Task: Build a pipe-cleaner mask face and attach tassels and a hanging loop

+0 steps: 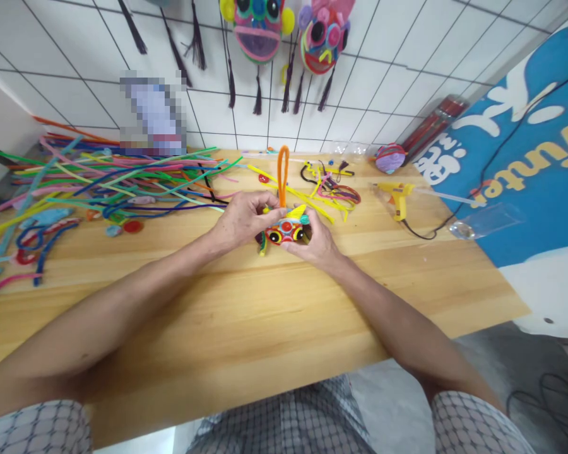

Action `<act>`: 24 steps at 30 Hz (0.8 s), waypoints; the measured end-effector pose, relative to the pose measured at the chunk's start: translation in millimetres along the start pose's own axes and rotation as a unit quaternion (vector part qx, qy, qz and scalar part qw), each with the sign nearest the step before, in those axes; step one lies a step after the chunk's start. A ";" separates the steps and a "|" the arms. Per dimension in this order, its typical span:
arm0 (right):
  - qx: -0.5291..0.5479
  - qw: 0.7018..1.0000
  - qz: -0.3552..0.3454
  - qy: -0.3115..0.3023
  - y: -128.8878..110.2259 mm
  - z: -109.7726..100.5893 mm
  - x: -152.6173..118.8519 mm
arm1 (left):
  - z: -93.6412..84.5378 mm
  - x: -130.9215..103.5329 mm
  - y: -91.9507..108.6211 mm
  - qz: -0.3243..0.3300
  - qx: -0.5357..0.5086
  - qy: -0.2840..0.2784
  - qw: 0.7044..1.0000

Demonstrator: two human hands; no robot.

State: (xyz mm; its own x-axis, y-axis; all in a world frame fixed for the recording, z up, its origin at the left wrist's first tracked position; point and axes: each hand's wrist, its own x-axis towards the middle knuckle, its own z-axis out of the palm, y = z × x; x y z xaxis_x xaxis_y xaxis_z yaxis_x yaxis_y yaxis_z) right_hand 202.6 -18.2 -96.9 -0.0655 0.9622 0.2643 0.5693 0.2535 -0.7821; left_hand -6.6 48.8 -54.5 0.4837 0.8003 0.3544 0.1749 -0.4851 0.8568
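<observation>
Between my two hands is a small colourful face ornament (286, 227), with black-and-yellow eyes, a red middle and a yellow pointed piece on top. An orange pipe cleaner (283, 170) bent into a tall loop stands up from its top. My left hand (246, 217) pinches at the loop's base with thumb and fingertips. Around the ornament's right side my right hand (319, 239) is closed, thumb below and fingers behind. The ornament's back and part of its left side are hidden by the fingers.
Pipe cleaners (123, 183) in many colours are heaped at the left. Yellow strips and thin cords (341, 192) lie behind my hands. A yellow glue gun (397, 197) with its cable rests at the right, near a purple ball (390, 157). Decorated masks (258, 31) hang on the tiled wall.
</observation>
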 end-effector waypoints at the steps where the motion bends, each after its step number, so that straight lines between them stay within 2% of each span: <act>1: -0.001 1.000 0.000 0.001 0.2 0.1 -0.1 | -0.1 -0.2 0.2 0.002 0.001 -0.001 1.000; 9: 0.011 1.000 -0.026 0.001 2.9 0.0 -0.6 | 0.9 -0.7 1.3 0.014 0.017 0.004 1.000; 16: 0.006 1.000 -0.009 0.001 6.4 0.1 -2.4 | 1.9 -0.9 -3.8 0.008 -0.001 -0.008 1.000; 24: 0.011 1.000 -0.017 0.005 14.5 3.7 -2.0 | 1.3 0.4 1.2 -0.002 -0.014 -0.004 1.000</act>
State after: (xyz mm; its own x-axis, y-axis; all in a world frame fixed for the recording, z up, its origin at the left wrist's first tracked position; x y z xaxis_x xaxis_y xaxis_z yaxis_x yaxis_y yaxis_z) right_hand 208.0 -16.1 -110.9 -0.0764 0.9522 0.2957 0.5486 0.2878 -0.7850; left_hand -5.2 48.1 -53.8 0.4897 0.7990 0.3490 0.1526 -0.4726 0.8680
